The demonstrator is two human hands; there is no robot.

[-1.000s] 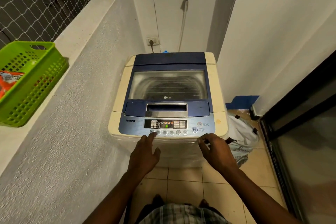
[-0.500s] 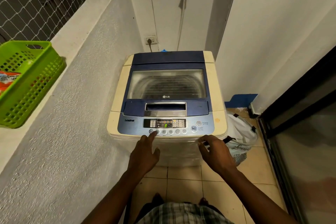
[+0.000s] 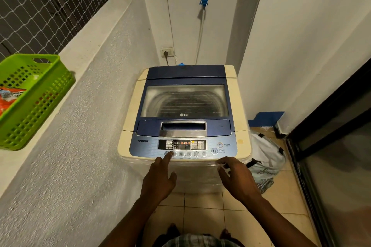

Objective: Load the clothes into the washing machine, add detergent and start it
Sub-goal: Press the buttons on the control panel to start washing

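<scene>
**Finger on the washer's button row**

The washing machine (image 3: 183, 118) stands in the corner, lid down. The left hand (image 3: 158, 181), empty, extends 1 finger onto the left end of its control panel (image 3: 181, 146). The right hand (image 3: 236, 178) hovers at its front edge, fingers loosely spread, holding nothing. A laundry bag (image 3: 267, 158) sits right of the machine.

Both arms reach forward, bare. The left hand (image 3: 158, 180) points with its index finger extended, other fingers loosely curled. The right hand (image 3: 237, 179) is spread palm down, fingers bent, its grip holding nothing.
</scene>
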